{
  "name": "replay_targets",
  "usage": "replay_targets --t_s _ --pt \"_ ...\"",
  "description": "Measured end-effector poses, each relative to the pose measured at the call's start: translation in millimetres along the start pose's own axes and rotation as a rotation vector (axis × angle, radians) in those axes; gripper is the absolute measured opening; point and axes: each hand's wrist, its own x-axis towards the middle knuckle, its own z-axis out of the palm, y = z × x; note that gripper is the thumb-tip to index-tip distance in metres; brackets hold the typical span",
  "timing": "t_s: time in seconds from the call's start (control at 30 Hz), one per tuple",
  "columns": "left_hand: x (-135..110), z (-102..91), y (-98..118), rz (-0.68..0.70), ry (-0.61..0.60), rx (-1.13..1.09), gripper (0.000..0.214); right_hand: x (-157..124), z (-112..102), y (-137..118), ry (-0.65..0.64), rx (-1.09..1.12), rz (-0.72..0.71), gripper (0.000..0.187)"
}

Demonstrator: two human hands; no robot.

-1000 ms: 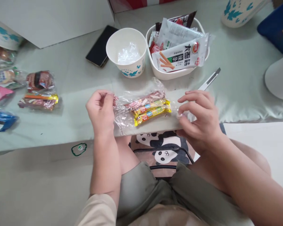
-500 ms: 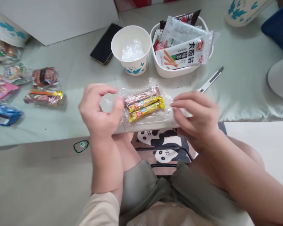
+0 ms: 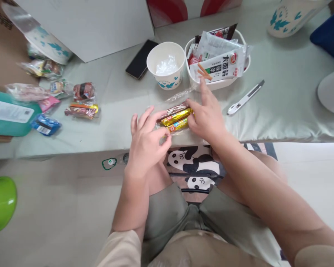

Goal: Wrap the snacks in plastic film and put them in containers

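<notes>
Three slim foil-wrapped snack sticks, one brown and two shiny yellow, lie side by side near the front edge of the table covered in pale green cloth, with thin clear plastic film about them. They sit between the two bare hands. At their left ends, the left hand curves its thumb and forefinger toward each other, the other fingers loosely spread; whether it pinches the film or a wrapper, I cannot tell. At their right ends, the right hand has its thumb and bent fingers against the wrappers, covering the tips, while its forefinger points out toward the far edge; how firmly it grips cannot be seen. Beyond the sticks stand a white paper cup with teal leaves, crumpled clear plastic inside, and a white rounded tub full of snack packets. Toward the right edge lies a white slim utility knife.
</notes>
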Motion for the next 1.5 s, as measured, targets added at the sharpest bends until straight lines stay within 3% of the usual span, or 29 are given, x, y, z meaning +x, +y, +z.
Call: replay_targets --t_s 0.1,0.27,0.33,0.4,0.47,0.53,0.63,0.7,0.83,0.93,1.07,1.3,1.4,1.5 --pt "-13.5 -10.9 1.2 -0.054 -0.072 -0.021 0.013 2.1 0.0 -0.2 0.023 -0.02 0.062 0.039" --pt "-35.7 -35.6 -3.1 -0.272 -0.434 -0.017 0.015 3.8 -1.5 -2.2 0.008 -0.012 0.199 0.035" --pt "-34.5 -49.1 -2.6 -0.286 -0.606 -0.083 0.019 4.5 -3.9 -3.7 0.022 -0.019 0.242 0.032" --pt "-22.7 -60.1 1.3 -0.242 -0.681 -0.134 0.023 4.8 -7.5 -5.8 0.065 -0.034 0.258 0.03" --pt "-1.9 -63.3 7.9 -0.203 -0.588 -0.114 0.034 4.1 -10.9 -8.7 0.097 -0.015 0.181 0.029" --pt "21.7 -55.9 13.5 -0.131 -0.525 -0.173 0.033 2.2 -11.9 -12.3 0.04 0.059 -0.006 0.029" --pt "47.2 -29.0 11.0 -0.121 -0.433 -0.278 0.021 -2.3 -7.0 -16.7 -0.132 0.165 -0.255 0.035" --pt "52.8 -8.8 1.3 -0.198 -0.326 -0.288 0.021 -4.7 -1.5 -17.5 -0.201 0.15 -0.294 0.047" --pt "48.7 17.1 -22.0 -0.269 -0.202 -0.288 0.012 -2.9 4.8 -17.2 -0.264 0.031 -0.243 0.063" --pt "47.2 25.7 -32.2 -0.311 -0.14 -0.316 0.029 3.3 4.0 -20.6 -0.296 -0.009 -0.195 0.067" --pt "48.6 32.6 -37.7 -0.347 -0.128 -0.333 0.03 10.0 0.5 -27.4 -0.319 -0.084 -0.17 0.07" --pt "43.2 33.9 -49.2 -0.391 -0.176 -0.443 0.053 7.6 -5.3 -28.3 -0.36 -0.106 -0.168 0.038" --pt "43.5 33.7 -52.4 -0.403 -0.163 -0.45 0.059 4.5 -8.2 -25.2 -0.295 0.011 -0.135 0.04" --pt "46.4 30.7 -53.0 -0.407 -0.172 -0.487 0.065 3.0 -10.4 -20.2 -0.182 0.139 0.013 0.035"
